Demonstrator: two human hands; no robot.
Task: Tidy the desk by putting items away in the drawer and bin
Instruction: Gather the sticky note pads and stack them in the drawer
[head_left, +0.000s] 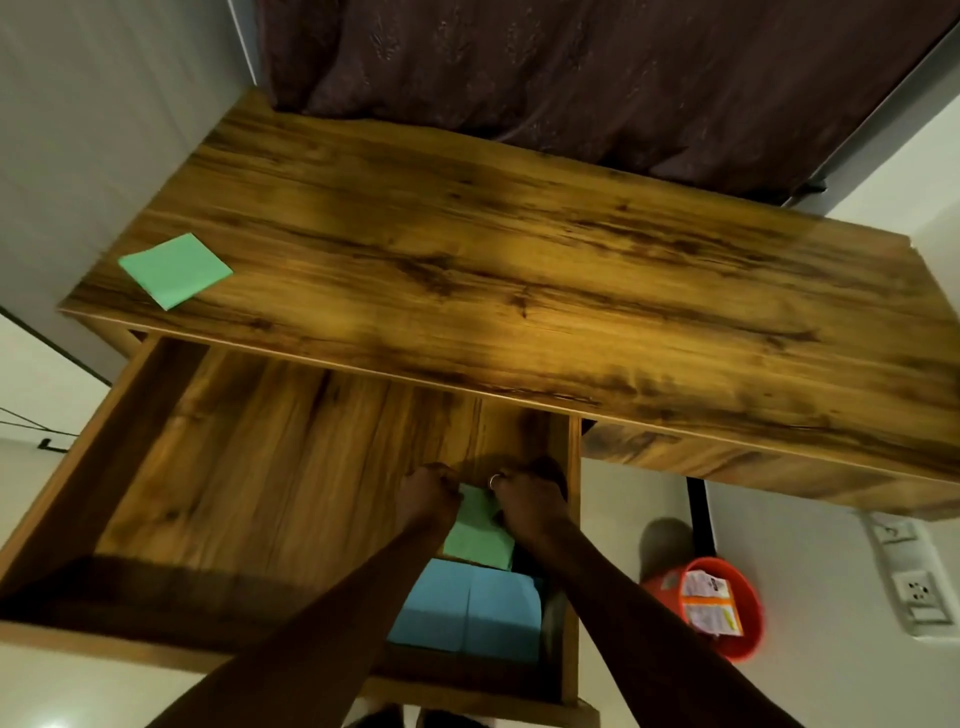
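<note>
Both hands are down in the open drawer (78, 467), at its right end. The left hand (428, 493) has its fingers curled and pinches the far left corner of a green sheet (478, 540). The right hand (530, 493), w/ a ring (494, 480) on one finger, is curled the same way on the far right corner. So the green sheet sits btw. the two hands, gripped at its far edge. The rest of it trails back toward the person, low over the drawer floor. Can't tell if it lies flat on the wood or is a bit lifted.

Just behind the green sheet, nearer the drawer front, lies a blue sheet (467, 608) w/ a crease down the middle. The green one's near edge meets or overlaps the blue one's far edge. Both forearms cross over the drawer front and hide parts of the blue sheet's sides. The rest of the drawer floor, left of the hands, is bare wood.

On the desk (519, 260) a second green sheet (175, 270) lies flat near the left front corner, well apart from the hands.

On the floor to the right of the drawer stands an orange bin (662, 590), w/ a white-and-orange packet (709, 603) inside it. A black desk leg (698, 514) rises just beside the bin. Wall sockets (914, 587) are on the right wall, and a dark curtain (597, 62) hangs behind the desk.
</note>
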